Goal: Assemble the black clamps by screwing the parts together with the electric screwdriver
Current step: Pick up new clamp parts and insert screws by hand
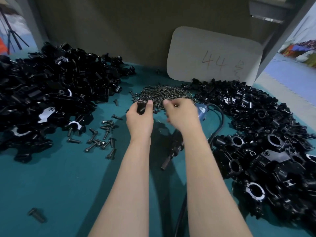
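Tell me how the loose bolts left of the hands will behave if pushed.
The loose bolts have round shanks and wider heads, so they would probably roll in arcs. They look metal, so likely stiff and heavy for size. The teal mat may damp sliding.

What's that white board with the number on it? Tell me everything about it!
The white board is a flat, pale sheet with rounded corners. It has "44" handwritten in reddish-orange and a squiggle beside it. It stands tilted at the back of the teal table and seems to lean on the grey wall, behind the black parts.
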{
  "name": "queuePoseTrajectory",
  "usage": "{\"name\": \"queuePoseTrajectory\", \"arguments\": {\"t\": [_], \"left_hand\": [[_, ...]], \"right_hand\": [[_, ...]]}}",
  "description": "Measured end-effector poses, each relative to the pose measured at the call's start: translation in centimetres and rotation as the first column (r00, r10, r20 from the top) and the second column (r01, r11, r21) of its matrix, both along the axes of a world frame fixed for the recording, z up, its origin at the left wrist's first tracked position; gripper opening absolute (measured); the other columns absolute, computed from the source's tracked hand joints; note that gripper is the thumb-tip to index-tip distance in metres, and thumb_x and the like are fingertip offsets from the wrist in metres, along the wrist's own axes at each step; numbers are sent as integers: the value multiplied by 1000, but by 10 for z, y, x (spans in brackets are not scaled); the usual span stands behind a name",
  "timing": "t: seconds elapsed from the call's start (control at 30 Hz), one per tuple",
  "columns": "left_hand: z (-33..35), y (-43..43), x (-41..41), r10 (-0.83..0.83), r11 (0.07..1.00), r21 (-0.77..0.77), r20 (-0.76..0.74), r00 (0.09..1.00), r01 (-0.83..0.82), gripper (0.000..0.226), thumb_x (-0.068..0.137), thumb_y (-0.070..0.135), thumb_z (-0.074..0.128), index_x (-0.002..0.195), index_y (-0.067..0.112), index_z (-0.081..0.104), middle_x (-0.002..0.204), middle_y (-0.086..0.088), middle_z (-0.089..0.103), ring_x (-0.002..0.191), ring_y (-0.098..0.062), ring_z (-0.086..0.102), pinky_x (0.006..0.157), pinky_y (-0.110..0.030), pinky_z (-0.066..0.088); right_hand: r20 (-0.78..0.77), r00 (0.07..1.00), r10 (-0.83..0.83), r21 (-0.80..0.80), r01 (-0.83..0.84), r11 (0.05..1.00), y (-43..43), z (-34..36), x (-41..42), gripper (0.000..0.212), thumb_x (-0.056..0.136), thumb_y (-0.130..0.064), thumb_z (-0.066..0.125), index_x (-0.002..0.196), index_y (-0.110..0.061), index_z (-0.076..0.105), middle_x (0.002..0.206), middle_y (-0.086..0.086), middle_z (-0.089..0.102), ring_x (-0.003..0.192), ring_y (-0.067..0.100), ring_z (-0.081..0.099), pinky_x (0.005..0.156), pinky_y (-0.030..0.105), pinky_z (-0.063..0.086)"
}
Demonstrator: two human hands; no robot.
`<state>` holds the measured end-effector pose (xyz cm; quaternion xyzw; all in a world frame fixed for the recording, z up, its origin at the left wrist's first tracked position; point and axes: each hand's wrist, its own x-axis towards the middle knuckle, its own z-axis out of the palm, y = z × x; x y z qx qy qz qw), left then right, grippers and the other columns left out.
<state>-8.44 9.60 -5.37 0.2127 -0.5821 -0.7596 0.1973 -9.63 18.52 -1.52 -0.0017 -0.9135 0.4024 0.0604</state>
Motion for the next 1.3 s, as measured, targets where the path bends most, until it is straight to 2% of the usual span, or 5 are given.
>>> {"name": "queuePoseTrajectory", "arguments": {"t": [0.13, 0.33, 0.6, 0.83, 1.3], "left_hand": [[2, -3, 1, 22, 1000, -22, 0, 1000, -22, 11, 94, 26, 62, 92, 15, 63, 95, -3, 68, 96, -26, 65, 92, -44, 53], [4, -6, 0, 237, 961, -143, -10, 971, -236, 17, 95, 34, 58, 92, 17, 60, 78, 13, 60, 71, 0, 56, 58, -7, 40], [11, -16, 0, 189, 975, -114, -29, 982, -191, 21, 94, 28, 61, 107, 12, 65, 99, -2, 68, 89, -17, 63, 81, -29, 51], [7, -15, 0, 73, 964, 252, 51, 996, -84, 16, 94, 23, 62, 79, 17, 61, 87, -3, 67, 88, -20, 64, 89, -36, 55], [3, -7, -2, 116, 985, -133, 45, 992, -109, 15, 93, 29, 61, 98, 15, 64, 86, 7, 63, 83, -13, 59, 81, -27, 47]], "right_hand": [[39, 990, 139, 15, -139, 990, -23, -11, -2, 26, 97, -25, 51, 74, -16, 58, 67, -3, 58, 65, 15, 55, 53, 13, 39], [-147, 944, 294, 49, -290, 956, -28, -12, -5, 5, 93, -21, 57, 88, -19, 58, 74, -10, 57, 66, 0, 51, 57, 3, 39], [-122, 947, 297, -128, -312, 941, -34, -10, -9, 5, 89, -12, 62, 93, -15, 61, 83, -5, 63, 82, 16, 64, 79, 25, 53], [-226, 928, 295, -36, -311, 950, -27, -22, -2, 13, 87, -7, 60, 90, -19, 64, 79, -12, 62, 70, -6, 56, 63, -1, 38], [-283, 909, 306, 18, -314, 949, -16, -26, 1, 13, 87, -2, 58, 83, -14, 59, 73, -15, 56, 67, 0, 52, 63, 5, 40]]}}
